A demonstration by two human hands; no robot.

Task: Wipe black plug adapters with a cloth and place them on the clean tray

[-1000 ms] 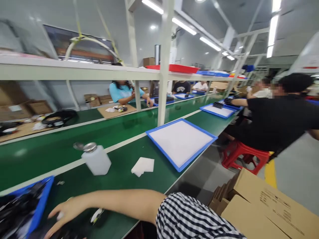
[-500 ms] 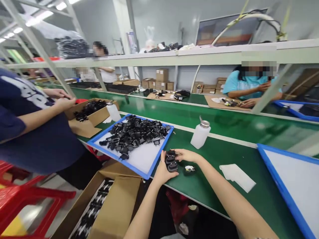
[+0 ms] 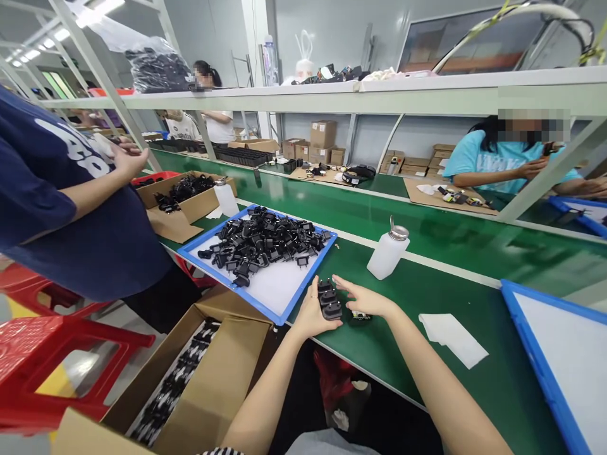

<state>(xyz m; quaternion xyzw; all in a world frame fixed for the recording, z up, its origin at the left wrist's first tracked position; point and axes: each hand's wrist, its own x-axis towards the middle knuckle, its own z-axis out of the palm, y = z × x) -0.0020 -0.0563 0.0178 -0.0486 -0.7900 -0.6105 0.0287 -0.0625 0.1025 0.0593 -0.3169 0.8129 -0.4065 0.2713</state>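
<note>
Three black plug adapters (image 3: pixel 331 301) stand in a row at the table edge, prongs up. My left hand (image 3: pixel 310 311) is wrapped along their left side and near end, holding the row. On the other side, my right hand (image 3: pixel 363 298) hovers with its fingers spread, fingertips close to the far adapter and nothing in its grasp. Beneath that hand lies a small dark object with white and yellow parts (image 3: pixel 361 315), partly covered. A blue-rimmed tray (image 3: pixel 303 302) heaped with black adapters (image 3: pixel 265 243) is to the left.
A white pump bottle (image 3: pixel 387 254) and a white cloth (image 3: pixel 453 338) are on the green table. Another blue-rimmed tray (image 3: pixel 545 373) is at right. An open carton (image 3: pixel 227 373) sits below left. A person in navy (image 3: pixel 109 221) stands at left; others work across.
My right hand has let go of the far adapter and opened its fingers. The camera view has shifted slightly. The person in navy now has their hands raised closer to the chest.
</note>
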